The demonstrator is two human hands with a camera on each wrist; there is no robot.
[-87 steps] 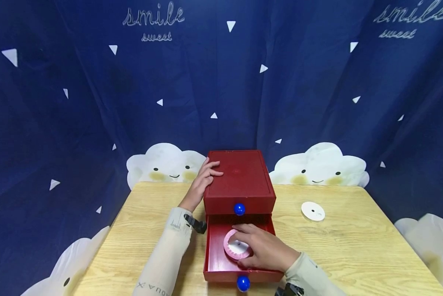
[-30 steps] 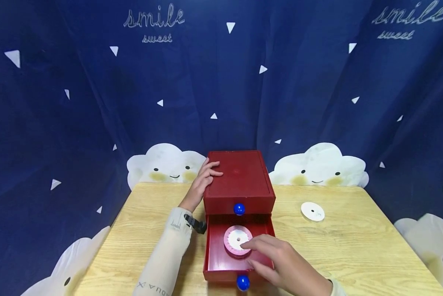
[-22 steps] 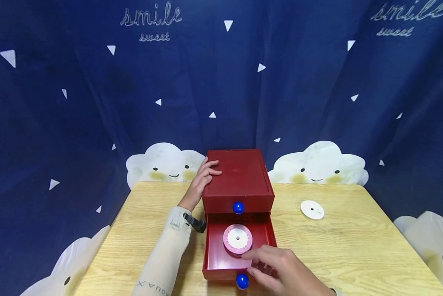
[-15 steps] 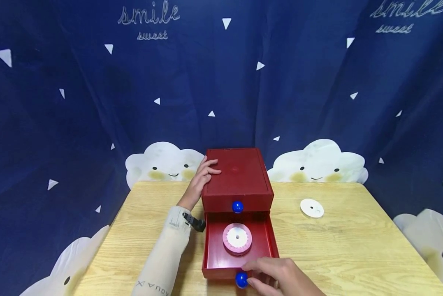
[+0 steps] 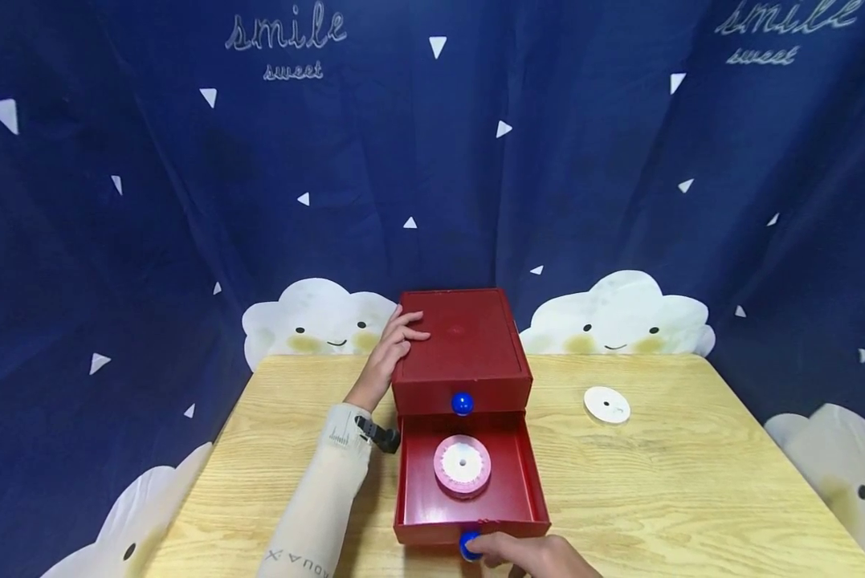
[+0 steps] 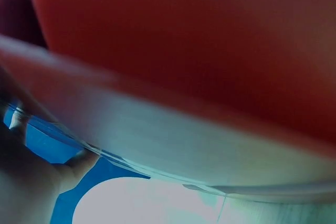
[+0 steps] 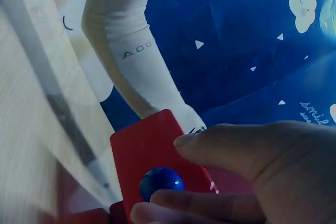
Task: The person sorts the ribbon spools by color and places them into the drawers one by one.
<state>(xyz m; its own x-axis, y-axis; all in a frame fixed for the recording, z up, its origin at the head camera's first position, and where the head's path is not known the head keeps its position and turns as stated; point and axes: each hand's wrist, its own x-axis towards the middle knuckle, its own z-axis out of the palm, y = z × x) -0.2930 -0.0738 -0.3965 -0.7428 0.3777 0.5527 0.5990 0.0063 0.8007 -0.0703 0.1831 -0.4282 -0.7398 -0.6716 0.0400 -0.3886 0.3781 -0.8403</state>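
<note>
A small red two-drawer cabinet (image 5: pixel 454 333) stands on the table with its upper drawer closed and its lower drawer (image 5: pixel 500 514) pulled out. Flat in that drawer lies a pink ribbon spool (image 5: pixel 463 463) with a white face. My left hand (image 5: pixel 389 357) rests against the cabinet's left side, fingers laid over the top edge. At the lower drawer's blue knob (image 7: pixel 160 181), my right hand (image 5: pixel 536 554) touches with extended fingers; the thumb (image 7: pixel 210 142) stays apart from the knob, near the drawer front's edge. The rest of the right hand is cut off in the head view.
A white disc (image 5: pixel 607 405) lies on the wooden table (image 5: pixel 656 490) to the cabinet's right. The upper drawer has its own blue knob (image 5: pixel 463 403). Behind the table hangs a dark blue curtain (image 5: pixel 374 160) with cloud prints.
My right hand has let go of the ribbon spool, leaving it in the lower drawer, and has moved down to the lower blue knob. My left hand has stayed on the cabinet.
</note>
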